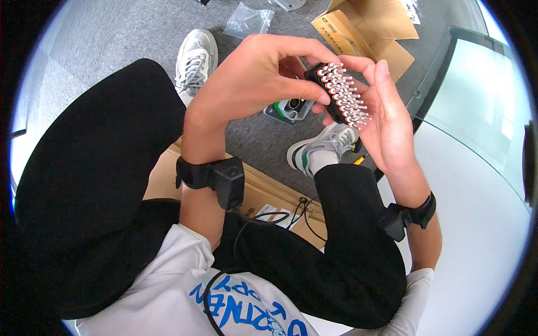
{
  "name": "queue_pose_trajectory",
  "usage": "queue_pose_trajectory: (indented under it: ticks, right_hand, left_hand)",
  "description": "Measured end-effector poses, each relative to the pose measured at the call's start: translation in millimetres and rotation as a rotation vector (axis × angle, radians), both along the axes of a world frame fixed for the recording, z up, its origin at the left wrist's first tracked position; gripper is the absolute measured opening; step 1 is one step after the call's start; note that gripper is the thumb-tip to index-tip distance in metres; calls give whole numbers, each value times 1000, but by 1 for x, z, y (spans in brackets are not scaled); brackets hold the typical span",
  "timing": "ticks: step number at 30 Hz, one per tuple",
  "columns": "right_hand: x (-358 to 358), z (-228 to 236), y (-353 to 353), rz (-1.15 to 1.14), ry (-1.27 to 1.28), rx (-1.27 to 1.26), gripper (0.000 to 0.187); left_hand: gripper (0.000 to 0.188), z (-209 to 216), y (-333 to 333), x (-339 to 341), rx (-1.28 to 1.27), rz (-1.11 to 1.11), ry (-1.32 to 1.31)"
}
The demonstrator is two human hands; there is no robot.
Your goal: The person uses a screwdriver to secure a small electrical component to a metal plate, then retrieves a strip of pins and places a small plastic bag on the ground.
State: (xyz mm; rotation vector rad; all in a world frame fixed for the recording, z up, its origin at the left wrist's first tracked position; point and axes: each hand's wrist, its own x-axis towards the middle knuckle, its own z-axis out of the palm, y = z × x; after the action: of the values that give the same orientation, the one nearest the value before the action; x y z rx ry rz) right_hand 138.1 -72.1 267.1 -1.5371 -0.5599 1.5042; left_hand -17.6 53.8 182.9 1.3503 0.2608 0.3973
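Note:
Between my two hands is a multi-pin connector insert (346,98), a black block with rows of silver metal pins and reddish rings at their bases. The pins point toward the right palm. My left hand (260,78) pinches the block's left side between thumb and fingers. Cupped around the other side, my right hand (389,120) has its fingers curled behind and against the block, with the thumb raised beside the pins. Parts of both hands' fingers are hidden behind the connector.
On the grey carpet below lies a grey metal housing (288,110) with a green part. A clear plastic bag (249,21) and an open cardboard box (364,35) are farther off. A glass-edged white table (465,168) stands at the right. Black cables (300,208) cross a cardboard carton (263,187).

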Motion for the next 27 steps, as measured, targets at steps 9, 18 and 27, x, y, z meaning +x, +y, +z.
queue_pose_trajectory:
  ticks: [9,18,27]
  right_hand:
    - [-5,-2,-9,71,-149,-59,63]
    - [-3,-4,-13,-26,-222,-2,48]
    - [-2,-13,-21,23,-404,-61,50]
  left_hand:
    - [35,1,-7,4,195,-41,83]
    - [33,10,-18,16,257,-70,44]
    - [34,19,-26,21,332,-168,171]
